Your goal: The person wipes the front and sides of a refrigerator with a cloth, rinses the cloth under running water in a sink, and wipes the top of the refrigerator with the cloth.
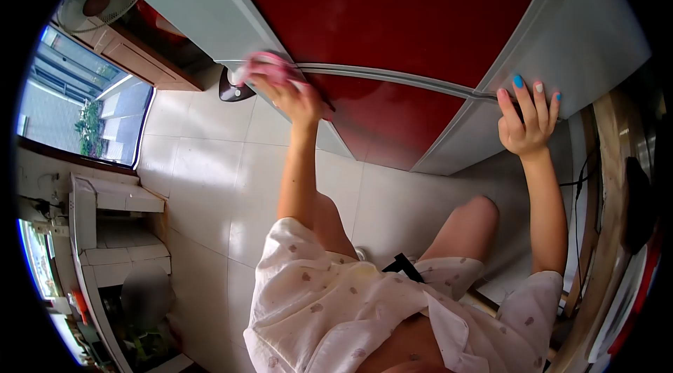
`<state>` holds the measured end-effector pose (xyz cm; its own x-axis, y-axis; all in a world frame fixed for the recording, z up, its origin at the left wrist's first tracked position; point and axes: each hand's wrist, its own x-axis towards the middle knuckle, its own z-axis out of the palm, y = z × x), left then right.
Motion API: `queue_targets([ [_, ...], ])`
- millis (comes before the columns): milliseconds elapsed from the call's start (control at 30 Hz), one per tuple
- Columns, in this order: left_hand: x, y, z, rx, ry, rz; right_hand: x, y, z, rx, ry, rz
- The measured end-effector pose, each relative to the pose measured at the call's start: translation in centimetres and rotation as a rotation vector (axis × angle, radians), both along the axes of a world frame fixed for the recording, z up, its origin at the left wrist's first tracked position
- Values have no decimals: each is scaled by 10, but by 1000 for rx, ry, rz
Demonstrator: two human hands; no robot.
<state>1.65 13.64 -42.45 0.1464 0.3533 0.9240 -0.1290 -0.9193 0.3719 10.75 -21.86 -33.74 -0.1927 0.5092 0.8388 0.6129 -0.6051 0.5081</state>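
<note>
A refrigerator with glossy red doors [392, 8] and silver-grey sides stands in front of me. My left hand [291, 98] grips a pink cloth [269, 66], pressed to the fridge's left edge near the gap between upper and lower doors. The cloth and fingers are slightly blurred, and the cloth covers part of the edge. Against the silver right side [582, 29] of the fridge, my right hand [527, 120] rests with fingers stretched and spread, holding nothing. Its nails are painted in blue, white and pink.
Pale floor tiles [200, 163] lie below. At upper left are a fan [98, 3] and a wooden cabinet [151, 57], with a glass door [84, 99] beneath. A tiled counter [119, 254] runs along the left. Wooden furniture [610, 184] and a dark cable [578, 194] are at right.
</note>
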Motion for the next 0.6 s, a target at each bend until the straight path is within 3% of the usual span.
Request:
queue_targets([
  [67, 2, 10, 6, -467, -170, -63, -7, 3, -1, -4, 41, 3],
  [100, 4, 23, -16, -471, -176, -56, -9, 7, 0, -3, 80, 1],
  [167, 2, 46, -82, -988, -364, -521, -7, 15, -3, -6, 75, 49],
  [200, 2, 17, -77, -1044, -515, -580, -7, 18, -6, 22, 58, 19],
  [233, 5, 20, -115, -979, -447, -391, -7, 20, -7, 51, 46, -11],
  [300, 7, -8, -125, -1098, -519, -282, -6, 19, -5, 47, 39, -13],
  [367, 7, -8, -156, -1428, -397, -4, -6, 19, -3, 31, 26, -26],
  [400, 10, -8, -156, -1425, -401, -6, -6, 18, -3, 34, 22, -25],
  [533, 10, -29, -22, -1274, -362, -314, -5, 18, -5, 41, 22, -10],
  [600, 3, -45, 35, -899, -147, -105, -6, 16, -4, 28, 17, -11],
])
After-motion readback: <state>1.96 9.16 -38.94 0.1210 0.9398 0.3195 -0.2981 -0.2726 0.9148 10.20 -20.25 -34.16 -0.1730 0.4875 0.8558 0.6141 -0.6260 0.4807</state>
